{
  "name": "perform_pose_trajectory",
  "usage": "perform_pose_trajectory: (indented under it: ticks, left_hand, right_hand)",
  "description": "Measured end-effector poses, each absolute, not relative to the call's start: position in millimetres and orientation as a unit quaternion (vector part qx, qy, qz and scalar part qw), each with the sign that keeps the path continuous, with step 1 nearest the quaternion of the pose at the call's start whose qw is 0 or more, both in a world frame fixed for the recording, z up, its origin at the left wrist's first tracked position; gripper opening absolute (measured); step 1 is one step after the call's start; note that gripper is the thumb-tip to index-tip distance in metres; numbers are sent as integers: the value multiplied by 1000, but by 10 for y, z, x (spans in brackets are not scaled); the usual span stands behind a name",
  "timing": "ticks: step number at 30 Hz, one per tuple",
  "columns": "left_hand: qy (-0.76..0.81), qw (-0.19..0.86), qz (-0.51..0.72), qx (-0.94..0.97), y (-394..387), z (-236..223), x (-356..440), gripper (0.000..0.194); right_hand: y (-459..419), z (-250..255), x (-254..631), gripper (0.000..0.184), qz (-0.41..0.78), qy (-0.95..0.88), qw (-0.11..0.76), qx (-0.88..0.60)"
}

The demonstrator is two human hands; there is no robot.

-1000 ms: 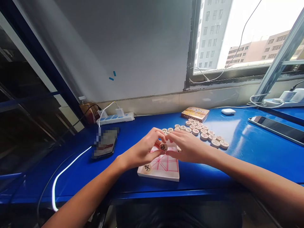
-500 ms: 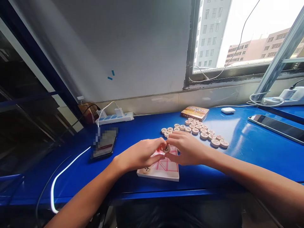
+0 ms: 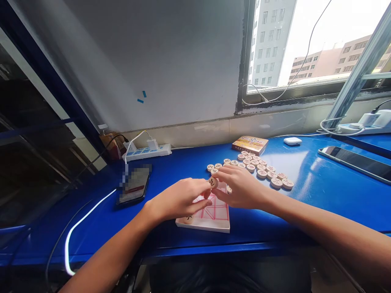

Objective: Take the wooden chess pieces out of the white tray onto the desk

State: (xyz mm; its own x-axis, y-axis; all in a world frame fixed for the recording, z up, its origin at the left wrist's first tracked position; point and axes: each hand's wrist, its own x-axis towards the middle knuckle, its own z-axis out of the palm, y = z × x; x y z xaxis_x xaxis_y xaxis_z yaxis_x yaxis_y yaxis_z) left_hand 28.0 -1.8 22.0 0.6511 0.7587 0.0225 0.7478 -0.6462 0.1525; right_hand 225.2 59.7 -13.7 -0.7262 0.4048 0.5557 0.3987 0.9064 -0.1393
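A round wooden Chinese chess piece [image 3: 213, 182] with a black character is pinched in the fingers of my right hand [image 3: 236, 185], above the far part of a shallow white box lid [image 3: 203, 228]. Close by on the left is my left hand [image 3: 180, 198], its index fingertip against the piece and its thumb apart below. Pink grid lines are drawn inside the lid. Another chess piece [image 3: 189, 219] lies in its near left corner, partly under my left hand. A further piece [image 3: 229, 189] shows just below my right hand.
Several loose chess pieces [image 3: 261, 173] lie behind and right of my hands, before a printed box [image 3: 249, 144]. A phone [image 3: 134, 185] and power strip [image 3: 149, 152] are at left. An earphone case [image 3: 292, 141] and another phone [image 3: 354, 160] are at right.
The held piece has risen slightly and turned, showing more of its face. My left thumb has come away from it, and my right hand has shifted a little upward.
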Motion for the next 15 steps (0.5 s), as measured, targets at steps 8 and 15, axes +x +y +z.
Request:
perform_pose_trajectory:
  ticks: [8,15]
  left_hand:
    - [399,64,26,915,-31,199,287,13]
    - [401,40,39,915,-25,195,251,17]
  right_hand:
    - [638,-108,2296,23,31,-937,281,-203]
    - [653,-176,2280,40,20,-941,283,-185]
